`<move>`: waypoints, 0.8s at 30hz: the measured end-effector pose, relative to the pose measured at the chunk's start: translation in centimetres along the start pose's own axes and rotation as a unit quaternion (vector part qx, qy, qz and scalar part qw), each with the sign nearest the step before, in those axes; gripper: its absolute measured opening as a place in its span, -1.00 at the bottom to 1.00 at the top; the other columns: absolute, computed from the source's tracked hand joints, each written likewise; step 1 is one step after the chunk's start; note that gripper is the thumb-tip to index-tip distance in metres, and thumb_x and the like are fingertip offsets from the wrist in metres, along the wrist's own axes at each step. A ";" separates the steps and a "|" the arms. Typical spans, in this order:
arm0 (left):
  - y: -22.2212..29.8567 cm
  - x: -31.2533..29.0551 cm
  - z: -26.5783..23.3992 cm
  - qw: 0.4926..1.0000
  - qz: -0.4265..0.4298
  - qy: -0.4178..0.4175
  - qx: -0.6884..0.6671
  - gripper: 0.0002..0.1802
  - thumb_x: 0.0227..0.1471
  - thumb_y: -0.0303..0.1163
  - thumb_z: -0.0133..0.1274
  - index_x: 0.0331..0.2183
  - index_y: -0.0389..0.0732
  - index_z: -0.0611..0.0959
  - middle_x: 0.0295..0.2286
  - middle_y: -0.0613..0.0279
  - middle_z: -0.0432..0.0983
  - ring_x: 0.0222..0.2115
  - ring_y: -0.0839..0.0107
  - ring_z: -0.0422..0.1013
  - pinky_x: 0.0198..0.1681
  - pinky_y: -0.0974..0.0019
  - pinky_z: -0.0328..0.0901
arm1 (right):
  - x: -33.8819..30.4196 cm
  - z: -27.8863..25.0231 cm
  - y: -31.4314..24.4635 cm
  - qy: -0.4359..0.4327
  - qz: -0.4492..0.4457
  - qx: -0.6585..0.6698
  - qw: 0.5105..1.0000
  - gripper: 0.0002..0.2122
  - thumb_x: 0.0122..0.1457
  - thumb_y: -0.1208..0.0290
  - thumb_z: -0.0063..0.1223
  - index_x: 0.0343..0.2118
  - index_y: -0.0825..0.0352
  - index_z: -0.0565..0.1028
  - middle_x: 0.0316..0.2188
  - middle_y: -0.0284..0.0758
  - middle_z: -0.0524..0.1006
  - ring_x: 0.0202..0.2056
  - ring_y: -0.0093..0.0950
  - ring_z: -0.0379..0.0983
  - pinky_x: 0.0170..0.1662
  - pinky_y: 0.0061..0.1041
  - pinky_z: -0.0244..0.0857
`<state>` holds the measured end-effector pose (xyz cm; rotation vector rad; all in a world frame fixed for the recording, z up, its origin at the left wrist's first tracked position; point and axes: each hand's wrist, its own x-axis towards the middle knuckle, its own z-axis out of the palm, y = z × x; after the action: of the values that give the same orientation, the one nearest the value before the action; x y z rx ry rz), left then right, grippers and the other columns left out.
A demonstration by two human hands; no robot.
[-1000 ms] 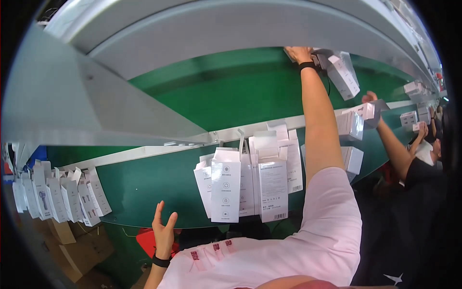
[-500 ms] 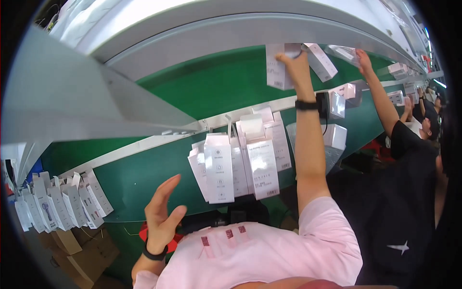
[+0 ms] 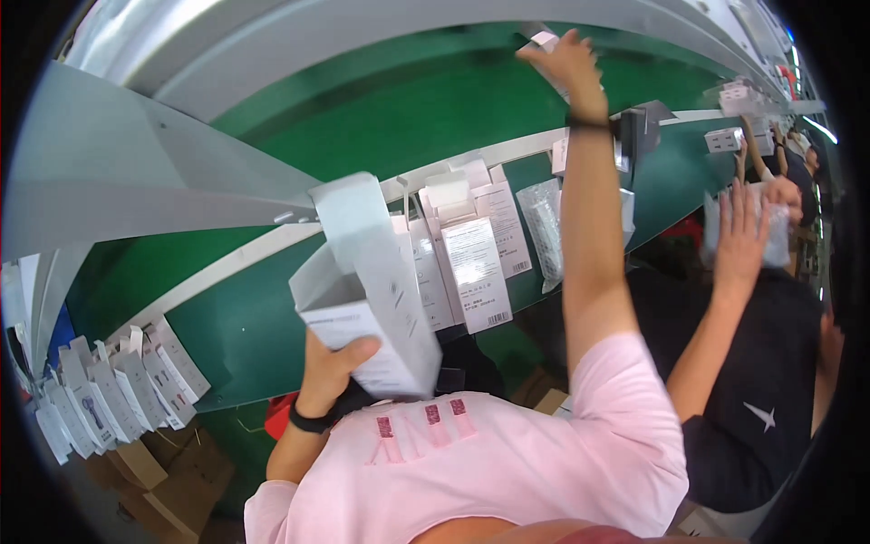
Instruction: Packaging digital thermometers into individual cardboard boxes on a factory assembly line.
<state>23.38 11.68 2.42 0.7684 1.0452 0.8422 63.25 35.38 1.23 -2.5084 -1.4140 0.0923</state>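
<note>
My left hand (image 3: pixel 337 367) is closed around a white carton (image 3: pixel 367 335) in front of my chest, thumb across its printed face. The carton's top is open, with a long flap (image 3: pixel 353 208) standing up. My right arm stretches far out over the green belt. There my right hand (image 3: pixel 569 68) is blurred, fingers spread and thumb to the left, over a tilted white box (image 3: pixel 547 71). Whether it grips that box cannot be made out. Close to the left-hand carton, a group of white boxes (image 3: pixel 476 272) leans on the bench rail.
Several open boxes (image 3: pixel 136 385) stand in a row at the left bench end, above brown cartons (image 3: pixel 172 480). A bubble-wrap bag (image 3: pixel 543 231) lies beside my right forearm. A metal post (image 3: pixel 172 163) crosses the left. At right, a co-worker's hand (image 3: pixel 743 227) is by a clear bag (image 3: pixel 775 231).
My left hand has taken the front carton from the group and drawn it toward me. My right hand reaches farther over the belt. The co-worker's hand has come back from the belt.
</note>
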 end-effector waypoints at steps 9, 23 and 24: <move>0.1 -7.6 -7.7 0.968 -0.053 0.147 0.195 -0.11 -0.41 -0.34 0.46 -0.01 -0.37 0.40 -0.17 0.13 0.45 -0.15 0.32 0.40 -0.06 0.27 0.31 | 13.6 13.4 7.0 -0.099 0.015 -0.150 0.984 -0.18 -0.25 0.19 0.35 0.13 0.33 0.23 0.05 0.02 0.36 0.14 -0.07 0.24 0.21 -0.18 0.09; 0.3 -3.3 -10.3 0.882 0.317 0.170 0.304 0.06 -0.38 -0.35 0.47 0.08 -0.30 0.16 -0.06 0.00 0.27 -0.07 0.22 0.33 -0.02 0.22 0.28 | -16.0 -4.9 -2.9 -0.073 -0.345 0.173 0.920 -0.26 -0.13 0.71 0.22 0.17 0.25 0.18 0.17 -0.19 0.28 0.20 -0.18 0.20 0.19 -0.39 0.13; 0.5 -3.4 -10.7 0.886 0.316 0.158 0.299 0.06 -0.38 -0.35 0.47 0.08 -0.30 0.16 -0.06 0.00 0.27 -0.07 0.22 0.33 -0.02 0.22 0.28 | -18.3 -6.1 -3.2 -0.070 -0.336 0.165 0.925 -0.26 -0.13 0.71 0.22 0.17 0.25 0.18 0.17 -0.19 0.28 0.20 -0.18 0.20 0.19 -0.39 0.13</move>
<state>12.33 10.42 0.86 1.5924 1.3969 1.2443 52.06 20.24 6.60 -1.6735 -2.0371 0.3455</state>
